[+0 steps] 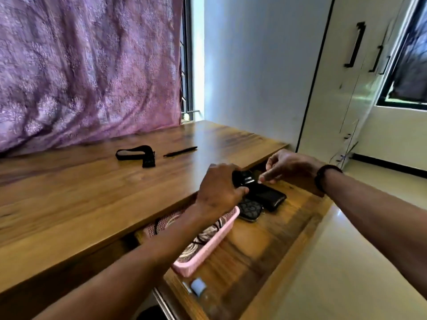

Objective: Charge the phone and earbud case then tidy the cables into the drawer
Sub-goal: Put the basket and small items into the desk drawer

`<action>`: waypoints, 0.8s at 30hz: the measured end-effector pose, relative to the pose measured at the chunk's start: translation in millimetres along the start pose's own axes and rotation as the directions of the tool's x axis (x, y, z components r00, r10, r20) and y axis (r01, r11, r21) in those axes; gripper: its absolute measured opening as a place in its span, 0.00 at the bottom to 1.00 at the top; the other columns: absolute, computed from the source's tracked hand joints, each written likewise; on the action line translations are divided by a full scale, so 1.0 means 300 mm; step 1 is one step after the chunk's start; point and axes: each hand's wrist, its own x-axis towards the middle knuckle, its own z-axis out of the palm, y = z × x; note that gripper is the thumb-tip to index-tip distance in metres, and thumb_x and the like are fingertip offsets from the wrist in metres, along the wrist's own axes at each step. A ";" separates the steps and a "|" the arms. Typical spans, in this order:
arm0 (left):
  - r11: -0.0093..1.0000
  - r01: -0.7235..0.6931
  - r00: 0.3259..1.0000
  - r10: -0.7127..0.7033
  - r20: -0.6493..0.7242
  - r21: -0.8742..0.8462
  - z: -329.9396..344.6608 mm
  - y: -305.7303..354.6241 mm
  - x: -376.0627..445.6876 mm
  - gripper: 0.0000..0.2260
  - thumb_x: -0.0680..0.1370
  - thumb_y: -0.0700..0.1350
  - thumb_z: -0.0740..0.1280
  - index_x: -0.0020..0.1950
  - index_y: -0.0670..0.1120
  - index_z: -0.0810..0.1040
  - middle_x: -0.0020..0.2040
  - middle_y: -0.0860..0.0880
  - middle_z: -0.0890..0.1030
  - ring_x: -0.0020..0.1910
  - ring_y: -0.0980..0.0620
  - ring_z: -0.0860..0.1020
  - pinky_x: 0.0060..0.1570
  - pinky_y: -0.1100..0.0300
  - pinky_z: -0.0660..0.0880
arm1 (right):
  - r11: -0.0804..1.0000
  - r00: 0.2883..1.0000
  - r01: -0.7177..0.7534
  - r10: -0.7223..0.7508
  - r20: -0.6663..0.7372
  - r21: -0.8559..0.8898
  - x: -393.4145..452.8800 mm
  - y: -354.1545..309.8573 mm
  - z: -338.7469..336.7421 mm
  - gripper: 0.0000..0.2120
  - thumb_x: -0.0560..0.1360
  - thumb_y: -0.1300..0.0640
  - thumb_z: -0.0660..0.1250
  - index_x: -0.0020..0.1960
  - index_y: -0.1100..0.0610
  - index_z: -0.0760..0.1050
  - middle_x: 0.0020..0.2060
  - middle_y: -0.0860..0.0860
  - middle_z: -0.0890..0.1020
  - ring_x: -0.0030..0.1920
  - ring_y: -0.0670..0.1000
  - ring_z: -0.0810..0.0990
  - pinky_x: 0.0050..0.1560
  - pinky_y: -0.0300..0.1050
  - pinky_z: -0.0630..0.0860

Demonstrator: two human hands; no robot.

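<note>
My left hand [219,188] grips a small glossy black object [245,177] above the back of the open wooden drawer [254,250]. My right hand [291,172] reaches in from the right, and its thumb and forefinger pinch at that object's right end. The blur hides exactly what the fingertips hold. A pink mesh basket [227,229] with coiled cables sits in the drawer under my left forearm.
A black wallet [271,197] and a patterned pouch [250,210] lie at the drawer's back. A white-capped bottle [198,286] lies at its front. On the desk top [80,204] are a black strap [136,153] and a black pen [180,151]. A wardrobe [346,88] stands on the right.
</note>
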 end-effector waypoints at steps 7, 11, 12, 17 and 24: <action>0.989 -0.049 0.981 0.021 0.192 0.141 0.150 0.127 -0.124 0.17 0.73 0.53 0.75 0.58 0.46 0.81 0.54 0.47 0.80 0.56 0.47 0.77 0.55 0.53 0.76 | 0.865 0.959 -0.163 0.251 0.128 -0.474 -0.065 0.087 0.046 0.13 0.68 0.62 0.82 0.50 0.62 0.84 0.42 0.56 0.89 0.45 0.53 0.89 0.54 0.54 0.85; 0.988 0.099 0.955 -0.127 0.268 0.116 0.206 0.150 -0.148 0.12 0.73 0.48 0.77 0.52 0.44 0.81 0.49 0.45 0.81 0.47 0.46 0.79 0.45 0.51 0.80 | 0.813 0.955 -0.153 0.268 0.126 -0.562 -0.071 0.089 0.083 0.10 0.70 0.60 0.81 0.50 0.55 0.84 0.41 0.50 0.89 0.43 0.47 0.89 0.50 0.46 0.85; 0.983 0.145 0.943 -0.171 0.287 0.110 0.216 0.149 -0.151 0.11 0.73 0.47 0.77 0.51 0.43 0.81 0.49 0.45 0.81 0.45 0.46 0.79 0.44 0.51 0.81 | 0.805 0.956 -0.153 0.267 0.120 -0.573 -0.074 0.087 0.088 0.10 0.70 0.60 0.81 0.49 0.54 0.85 0.40 0.49 0.89 0.42 0.46 0.88 0.46 0.42 0.84; 0.959 0.263 0.909 -0.284 0.306 0.109 0.271 0.132 -0.159 0.15 0.73 0.51 0.77 0.52 0.44 0.81 0.49 0.45 0.81 0.45 0.46 0.81 0.43 0.53 0.81 | 0.790 0.953 -0.170 0.283 0.105 -0.589 -0.058 0.091 0.107 0.08 0.70 0.61 0.80 0.48 0.54 0.85 0.40 0.49 0.89 0.41 0.46 0.88 0.37 0.36 0.80; 0.951 0.278 0.879 -0.310 0.362 0.139 0.274 0.152 -0.159 0.12 0.74 0.52 0.77 0.48 0.46 0.79 0.47 0.45 0.81 0.43 0.48 0.78 0.42 0.56 0.77 | 0.715 0.925 -0.183 0.358 0.129 -0.675 -0.028 0.077 0.113 0.08 0.70 0.60 0.80 0.48 0.54 0.87 0.39 0.49 0.89 0.41 0.49 0.89 0.45 0.43 0.85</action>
